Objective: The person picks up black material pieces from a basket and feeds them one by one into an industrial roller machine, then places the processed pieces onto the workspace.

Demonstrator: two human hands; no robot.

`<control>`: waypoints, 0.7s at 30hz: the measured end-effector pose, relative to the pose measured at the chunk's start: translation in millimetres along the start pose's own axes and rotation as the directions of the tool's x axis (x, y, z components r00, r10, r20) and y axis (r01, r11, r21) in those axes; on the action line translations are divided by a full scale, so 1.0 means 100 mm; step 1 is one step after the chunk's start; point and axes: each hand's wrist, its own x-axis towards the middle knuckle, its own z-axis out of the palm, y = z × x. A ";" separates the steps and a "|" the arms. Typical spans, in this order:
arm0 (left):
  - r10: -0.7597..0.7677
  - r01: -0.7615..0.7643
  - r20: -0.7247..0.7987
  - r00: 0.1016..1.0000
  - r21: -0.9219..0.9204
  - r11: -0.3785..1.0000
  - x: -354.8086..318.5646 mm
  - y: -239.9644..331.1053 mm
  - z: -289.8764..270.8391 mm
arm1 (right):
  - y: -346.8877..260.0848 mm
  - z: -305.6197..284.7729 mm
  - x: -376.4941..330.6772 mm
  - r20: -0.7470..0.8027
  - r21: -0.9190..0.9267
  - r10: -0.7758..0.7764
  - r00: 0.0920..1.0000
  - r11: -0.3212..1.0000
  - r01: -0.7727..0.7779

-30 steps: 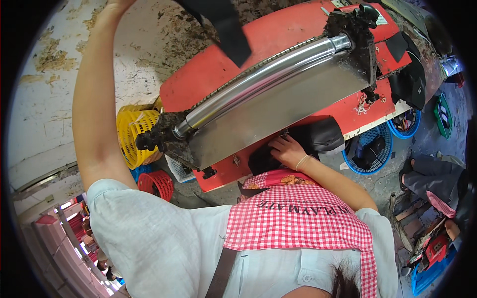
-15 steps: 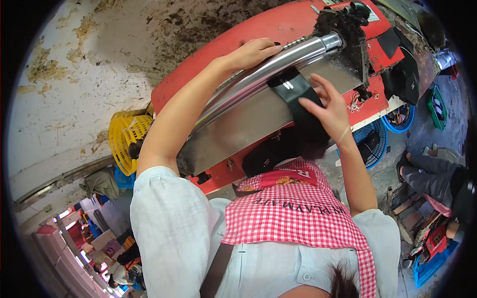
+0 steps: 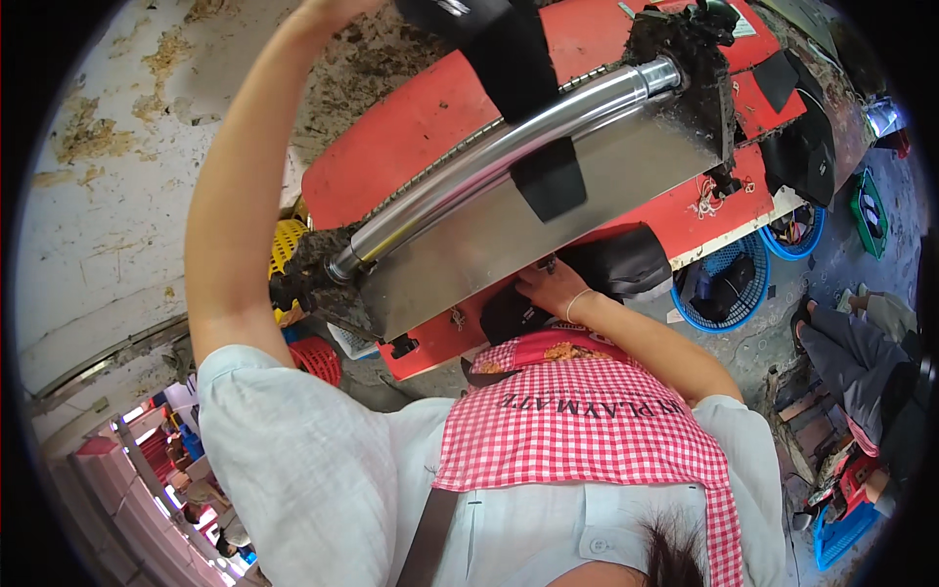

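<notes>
My left hand (image 3: 342, 8) is at the top edge, its fingers cut off by the frame. Beside it is the far end of a black flat flexible piece (image 3: 504, 59) with a pale mark. The piece runs under the shiny metal roller (image 3: 509, 147), and its near end lies on the metal plate (image 3: 445, 264). My right hand (image 3: 553, 291) is low at the plate's near edge, fingers curled in among black pieces (image 3: 626, 262) over my apron (image 3: 587, 421). What those fingers hold is hidden.
The roller machine has dark, grimy end brackets (image 3: 680, 68) and stands on a red board (image 3: 391, 147). Blue baskets (image 3: 724, 318) with black items sit at right, a yellow basket (image 3: 286, 245) at left. Another person's legs (image 3: 856, 342) show at far right.
The black piece has passed under the roller to the far side. My left hand has left the roller for the top edge; my right hand has let go and dropped to the black pieces.
</notes>
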 end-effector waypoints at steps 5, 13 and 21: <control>0.146 -0.104 -0.060 0.987 0.450 0.887 0.02 -0.03 -0.60 | -0.11 -0.49 -0.12 0.054 0.165 -0.166 0.985 0.974 0.156; 0.213 -0.284 0.232 0.949 0.337 0.898 -0.26 -0.49 0.57 | 0.20 -1.65 -0.44 -0.004 0.914 0.817 0.577 0.236 -0.329; -0.189 0.254 0.425 0.885 -0.102 0.962 -0.54 -0.57 1.31 | 0.27 -1.57 -0.17 -0.166 0.890 0.787 0.594 0.379 -0.253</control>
